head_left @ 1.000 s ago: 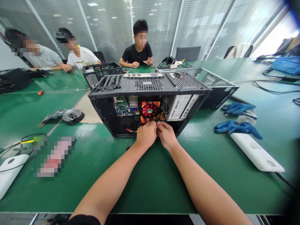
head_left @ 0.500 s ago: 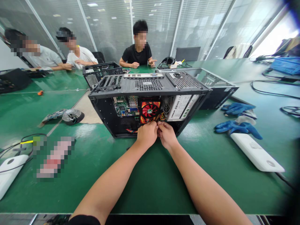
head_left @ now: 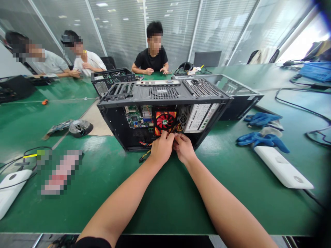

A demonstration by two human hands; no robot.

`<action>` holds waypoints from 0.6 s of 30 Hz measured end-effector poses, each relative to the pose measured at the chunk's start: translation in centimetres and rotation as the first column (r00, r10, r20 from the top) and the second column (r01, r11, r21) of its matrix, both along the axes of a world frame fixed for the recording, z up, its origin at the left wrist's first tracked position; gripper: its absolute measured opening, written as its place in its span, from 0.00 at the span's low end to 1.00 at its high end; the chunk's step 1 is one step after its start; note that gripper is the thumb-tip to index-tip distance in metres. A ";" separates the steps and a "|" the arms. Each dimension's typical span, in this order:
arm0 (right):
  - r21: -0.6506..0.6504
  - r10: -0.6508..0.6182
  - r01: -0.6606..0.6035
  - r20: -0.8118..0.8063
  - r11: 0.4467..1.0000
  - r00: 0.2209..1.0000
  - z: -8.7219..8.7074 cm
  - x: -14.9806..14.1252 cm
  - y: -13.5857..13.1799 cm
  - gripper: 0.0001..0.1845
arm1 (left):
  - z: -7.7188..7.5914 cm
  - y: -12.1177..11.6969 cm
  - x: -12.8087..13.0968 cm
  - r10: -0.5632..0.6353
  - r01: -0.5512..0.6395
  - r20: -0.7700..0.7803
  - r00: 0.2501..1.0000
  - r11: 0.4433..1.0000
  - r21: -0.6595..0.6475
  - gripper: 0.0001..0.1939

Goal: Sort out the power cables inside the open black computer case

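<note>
A black computer case (head_left: 162, 100) lies on its side before me, its open face toward me. Inside show a green motherboard (head_left: 136, 117), a red fan (head_left: 165, 122) with a flame pattern, and a white-labelled power supply (head_left: 202, 117). My left hand (head_left: 162, 146) and my right hand (head_left: 184, 148) meet at the lower edge of the opening, fingers pinched together on power cables that they mostly hide. A yellow-and-black cable (head_left: 144, 157) with a dark connector comes out below my left hand onto the table. Coloured wires (head_left: 145, 143) lie just inside the case.
Blue work gloves (head_left: 261, 140) and a white power bank (head_left: 283, 167) lie at right; another white device (head_left: 14, 193) is at left. A grey cap (head_left: 80, 128) rests left of the case. Behind stand more case shells (head_left: 240, 100). Several people sit across the green table (head_left: 103, 206).
The yellow-and-black cable's end now shows below my left hand. My left fingers have risen slightly; both hands stay together. Across the table, a person's hand has lowered.
</note>
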State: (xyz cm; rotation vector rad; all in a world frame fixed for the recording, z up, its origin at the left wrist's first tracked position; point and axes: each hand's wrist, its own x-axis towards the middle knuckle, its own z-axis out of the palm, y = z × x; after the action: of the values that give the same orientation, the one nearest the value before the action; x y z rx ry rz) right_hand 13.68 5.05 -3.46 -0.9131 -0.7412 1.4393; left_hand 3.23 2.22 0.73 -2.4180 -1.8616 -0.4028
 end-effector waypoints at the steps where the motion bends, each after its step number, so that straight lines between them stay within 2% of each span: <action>1: -0.001 -0.002 0.002 0.006 1.000 1.000 0.0 0.0 0.0 0.21 | -0.1 0.1 -0.1 -0.008 0.009 -0.010 1.000 1.000 0.007 0.14; 8: 0.006 -0.010 0.010 0.026 1.000 1.000 0.1 -0.1 -0.1 0.22 | -0.8 0.5 -0.3 -0.022 0.023 -0.039 0.999 1.000 0.016 0.15; 13: 0.014 -0.006 0.006 0.021 1.000 1.000 -0.1 -0.1 0.0 0.23 | -0.7 0.5 -0.1 -0.023 0.023 -0.027 0.999 1.000 0.014 0.15; 18: 0.004 -0.028 0.028 0.002 1.000 1.000 0.2 -0.2 -0.2 0.21 | -0.5 0.3 -0.1 -0.044 0.045 -0.012 0.999 0.997 0.068 0.15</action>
State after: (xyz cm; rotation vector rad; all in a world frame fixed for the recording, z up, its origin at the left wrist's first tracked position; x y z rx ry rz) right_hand 13.51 4.80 -3.22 -0.9191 -0.7297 1.4116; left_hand 3.16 2.49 0.23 -2.4158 -1.7630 -0.4487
